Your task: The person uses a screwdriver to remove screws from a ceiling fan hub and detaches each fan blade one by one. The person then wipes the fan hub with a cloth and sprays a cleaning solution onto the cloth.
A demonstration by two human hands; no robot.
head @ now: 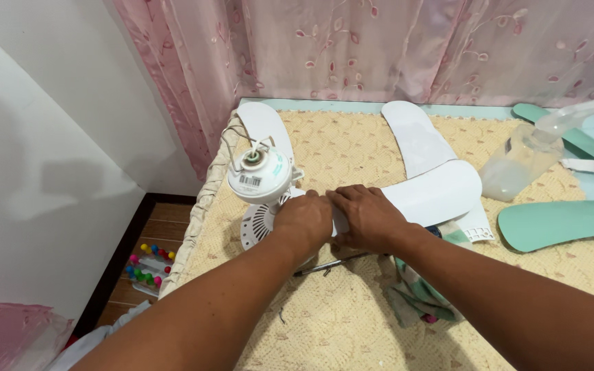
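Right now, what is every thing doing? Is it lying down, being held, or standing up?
White ceiling fan motor: lying on the cream lace tablecloth, wires sticking up.
White fan blade: flat, its inner end under both hands.
Left hand: pressed on the motor hub.
Right hand: pressed on the blade's end.
Clear plastic spray bottle: lying tilted.
Green fan blade: loose, flat.
Thin metal screwdriver: lying untouched.

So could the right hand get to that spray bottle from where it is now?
Probably yes. The right hand rests on a white fan blade, and the spray bottle lies beyond the blade's tip on the cloth with nothing standing between them.
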